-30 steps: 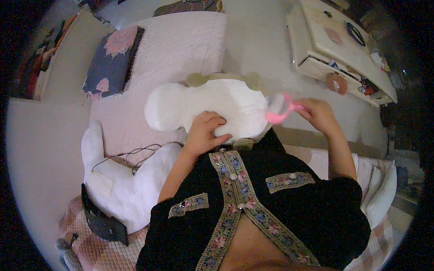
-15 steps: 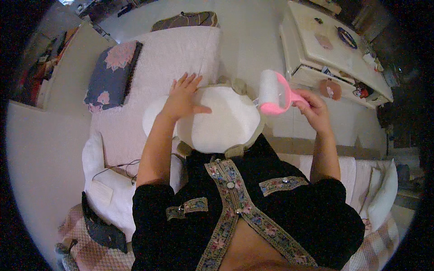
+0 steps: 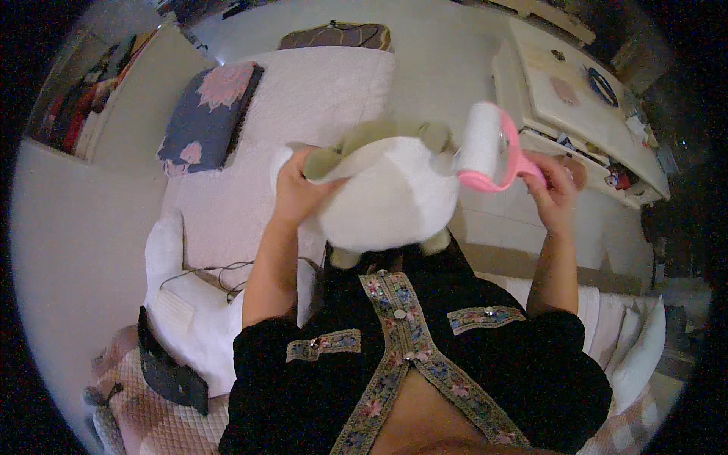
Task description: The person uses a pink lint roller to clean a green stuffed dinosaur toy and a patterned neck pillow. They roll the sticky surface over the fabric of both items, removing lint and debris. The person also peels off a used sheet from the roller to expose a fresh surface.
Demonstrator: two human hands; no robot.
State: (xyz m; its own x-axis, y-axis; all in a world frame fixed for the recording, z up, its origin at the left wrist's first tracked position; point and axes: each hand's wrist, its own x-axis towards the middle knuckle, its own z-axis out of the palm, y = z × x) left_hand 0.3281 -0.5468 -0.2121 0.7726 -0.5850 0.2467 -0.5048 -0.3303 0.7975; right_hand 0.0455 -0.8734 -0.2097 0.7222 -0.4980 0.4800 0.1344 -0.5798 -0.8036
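Note:
A plush toy (image 3: pixel 390 197) with a white, rounded body and olive-green limbs and edge is in front of my torso, above my lap. My left hand (image 3: pixel 294 193) is closed on its left side, beside a green limb. My right hand (image 3: pixel 555 193) is wrapped round the pink handle of a lint roller (image 3: pixel 480 144). The roller's white cylinder is just off the toy's right side, and I cannot tell whether they touch. The toy's underside is hidden.
A bed or couch with a pale pink cover (image 3: pixel 311 91) extends ahead. On its left is a folded dark-blue blanket (image 3: pixel 205 121) with pink flowers. A cream table (image 3: pixel 546 72) with an open drawer stands at the right. White cushions (image 3: pixel 201 334) and a cable lie at lower left.
My left hand has gone from lying spread on the toy to gripping its side. The toy has tilted, showing more of its green edge. The lint roller has shifted slightly right in the view.

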